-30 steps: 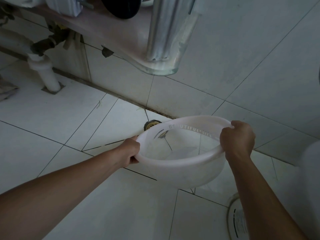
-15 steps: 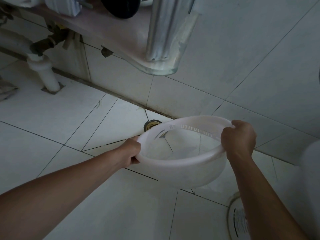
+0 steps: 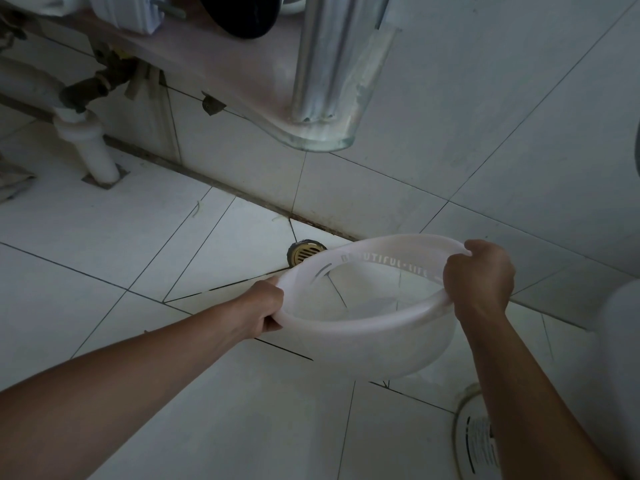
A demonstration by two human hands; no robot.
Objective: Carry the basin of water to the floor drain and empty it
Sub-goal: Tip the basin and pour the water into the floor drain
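The white tiled floor (image 3: 104, 271) meets the tiled wall (image 3: 485, 116) at a grimy seam. The translucent white basin (image 3: 374, 341) is held above the floor, near the wall. The left hand (image 3: 263, 306) grips the rim's left side and the right hand (image 3: 479, 275) its right side, fingers curled round it, hands well apart. The small brass floor drain (image 3: 304, 252) sits at the wall's foot, just beyond the basin's far rim.

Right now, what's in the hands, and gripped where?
Both hold the white basin by its rim: left hand grips the rim's left side, right hand the right side, above the tiled floor near the floor drain.
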